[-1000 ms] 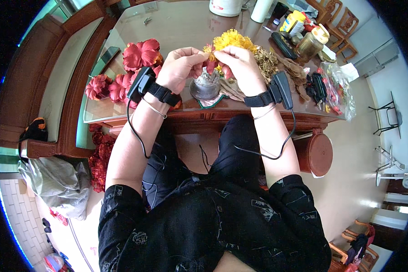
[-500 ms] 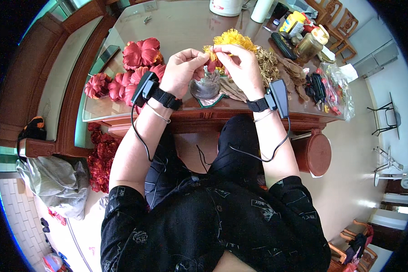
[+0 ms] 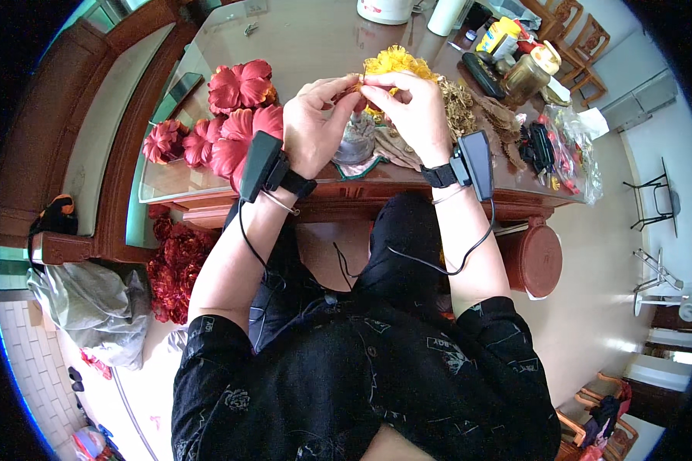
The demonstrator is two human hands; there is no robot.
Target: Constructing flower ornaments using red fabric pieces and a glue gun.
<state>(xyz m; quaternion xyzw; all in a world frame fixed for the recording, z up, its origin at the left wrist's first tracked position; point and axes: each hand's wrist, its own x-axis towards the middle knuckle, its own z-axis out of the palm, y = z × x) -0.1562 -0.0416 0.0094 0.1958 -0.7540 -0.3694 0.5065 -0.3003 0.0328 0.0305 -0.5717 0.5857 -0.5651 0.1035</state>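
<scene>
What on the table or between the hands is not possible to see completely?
In the head view:
- Small piece: mostly covered by the left hand and right hand.
- White tub: cut off by the upper edge.
- Grey bowl: left side behind the left hand.

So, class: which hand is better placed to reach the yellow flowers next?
Probably the right hand: it is close to the yellow flowers, while the left hand sits nearer the red flowers. Both look occupied, though.

Looks like a home, with a wooden bench [image 3: 119,123] left of the glass-topped table [image 3: 307,38] and wooden chairs [image 3: 587,44] beyond its far-right corner.
</scene>
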